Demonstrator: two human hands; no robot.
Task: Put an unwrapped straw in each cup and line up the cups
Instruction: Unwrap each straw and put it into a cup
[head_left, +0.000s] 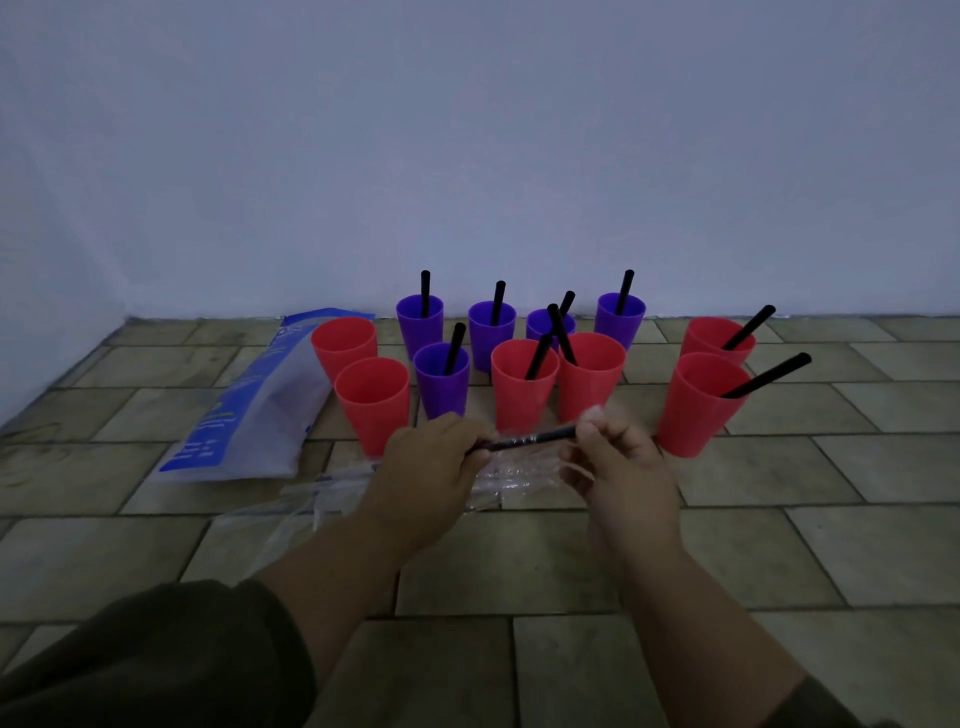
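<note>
Both hands meet low over the tiled floor (779, 545), just in front of the cups. The left hand (431, 462) has its fingers curled round one end of a black straw (530, 440). The right hand (621, 457) pinches the other end between thumb and fingertips. The straw lies nearly level between them, with glints of clear film along it. Crumpled clear plastic (514, 478) shows under the hands; whether it hangs from the straw or lies on the floor, I cannot tell.

Beyond the hands the cups stand upright in a loose cluster near the floor's far edge, where it meets the wall (467, 156). Five purple cups (442, 384) each hold a black straw, four in a row nearest the wall and one in front. Two empty red cups (373, 410) stand at the cluster's left. Two middle red cups (523, 395) and two right red cups (696, 410) each hold a straw, and those on the right lean rightward.

A blue-and-white plastic bag (249, 415) lies flat beside the empty red cups. More clear film (291, 512) lies on the floor near the left forearm. A dark sleeve (156, 660) covers the left arm.
</note>
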